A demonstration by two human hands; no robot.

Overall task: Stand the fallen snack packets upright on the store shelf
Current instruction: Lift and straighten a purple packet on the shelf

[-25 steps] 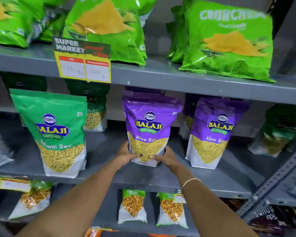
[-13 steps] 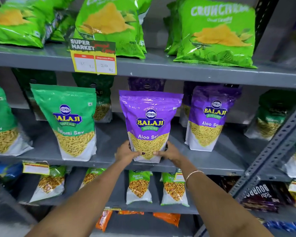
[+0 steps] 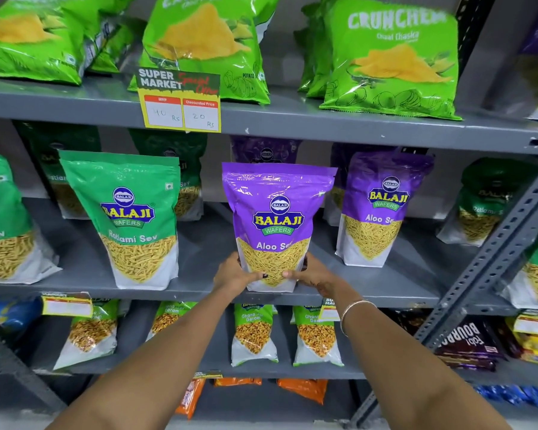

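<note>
the left hand point(image 3: 235, 274) was closed on the lower left corner of the purple aloo sev packet point(image 3: 277, 225), thumb laid across the clear front window and the other fingers hidden behind it. the packet stood on the front lip of the middle shelf point(image 3: 370, 293), its long axis running straight up from between the two hands, base at the fingers and sealed top just under the shelf above. the right hand point(image 3: 316, 274) mirrored the left, clamped on the lower right corner with its thumb on the front face. both hands sat level at the base, neither clearly nearer, so the packet lay directly ahead of and above the fingers. both forearms reached up and inward from below, converging on the base, wrists roughly straight, a thin bangle point(image 3: 353, 308) on the right wrist. it looked upright and seated, so the coming move likely turned on both hands letting go evenly without tipping that tall axis. a second purple packet point(image 3: 382, 212) stood just beside it on the right.
</note>
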